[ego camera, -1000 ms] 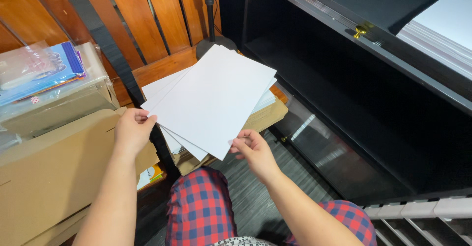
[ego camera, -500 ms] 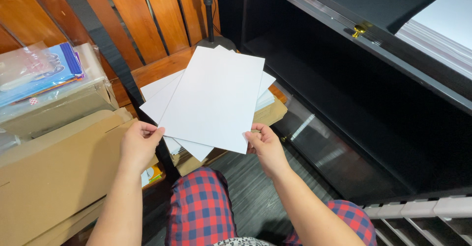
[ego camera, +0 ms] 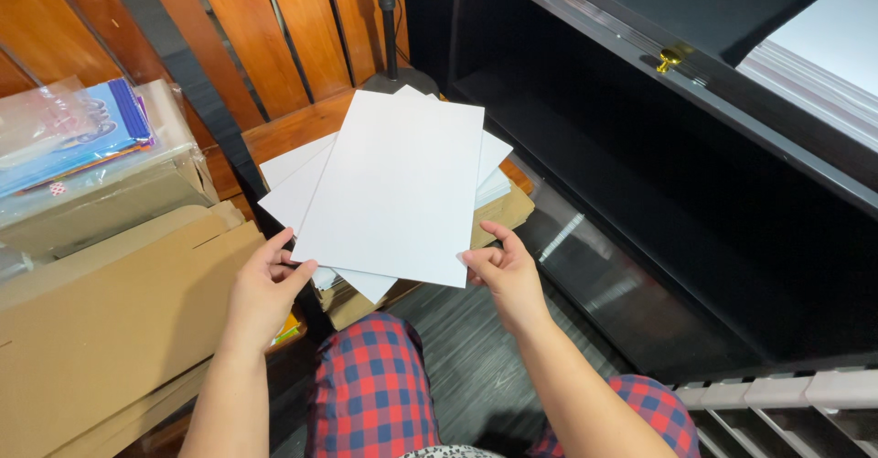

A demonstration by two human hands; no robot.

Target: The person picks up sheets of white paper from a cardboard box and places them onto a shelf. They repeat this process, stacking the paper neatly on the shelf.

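I hold a large white sheet of paper (ego camera: 393, 183) by its near edge, above a loose fan of more white sheets (ego camera: 293, 188). My left hand (ego camera: 265, 280) pinches the sheet's lower left corner. My right hand (ego camera: 501, 270) grips the lower right corner, thumb on top. Under the fan lies a brown envelope or cardboard piece (ego camera: 498, 215) on a pile. My knees in red and blue checked trousers (ego camera: 370, 385) show below.
Flat brown cardboard (ego camera: 101, 321) lies at the left, with a plastic-wrapped pack of colourful items (ego camera: 78, 138) behind it. A black cabinet (ego camera: 658, 174) stands open at the right, white sheets (ego camera: 814, 64) stacked on top. Wooden slats (ego camera: 265, 28) form the backdrop.
The top sheet has turned from a slanted to a more upright position. Both hands have shifted along its near edge to the two lower corners.
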